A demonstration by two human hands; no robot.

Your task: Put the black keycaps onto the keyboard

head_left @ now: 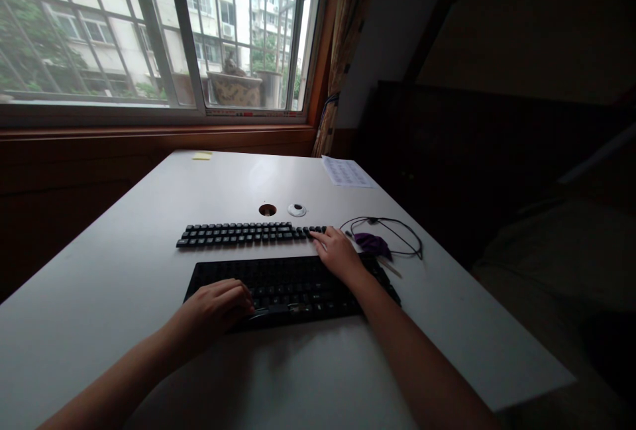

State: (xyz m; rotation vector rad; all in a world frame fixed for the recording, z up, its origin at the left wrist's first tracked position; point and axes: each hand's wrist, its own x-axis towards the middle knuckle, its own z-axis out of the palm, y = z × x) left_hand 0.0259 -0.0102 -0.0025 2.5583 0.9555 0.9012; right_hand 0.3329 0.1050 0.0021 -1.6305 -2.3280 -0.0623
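A black keyboard (293, 287) lies on the white desk, with some keys in place and its upper part looking bare of caps, though it is dark. Behind it, loose black keycaps (233, 234) stand lined up in rows. My right hand (338, 254) reaches over the keyboard to the right end of these rows, its fingertips closed at a small keycap there. At the keyboard's lower left, my left hand (223, 301) rests with fingers curled; whatever it may hold is hidden under them.
Right of the keycaps lie a looped black cable (421, 244), a purple cloth (372, 244) and a thin light stick (390, 267). Behind are a round desk hole (267, 210), a white disc (297, 210), printed paper (348, 172) and yellow notes (202, 156).
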